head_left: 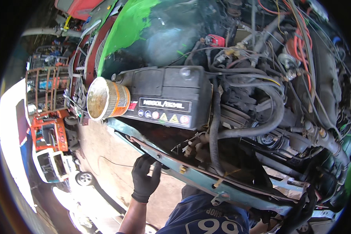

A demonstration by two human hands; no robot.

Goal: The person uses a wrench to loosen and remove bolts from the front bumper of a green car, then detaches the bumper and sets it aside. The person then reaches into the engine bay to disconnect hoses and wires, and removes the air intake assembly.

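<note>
My left hand (145,177), in a black glove, is raised at the lower edge of the green front crossbar (171,168). Its fingers are bent and slightly apart, and nothing shows between them; whether the fingertips touch the bar I cannot tell. At the lower right, my right hand (302,210), also black-gloved, is by the bar's right end. Shadow and dark parts hide most of its fingers. Behind the bar sits a large black battery (167,93). A round tub (105,98) with a stained, yellowish end lies tipped against the battery's left end.
Hoses (275,113), a corrugated conduit (215,132) and wires crowd the engine bay. A green-painted panel (132,35) rises behind the battery. On the left stand an orange vehicle (50,132), a white vehicle (52,165) and a rusty metal rack (46,85).
</note>
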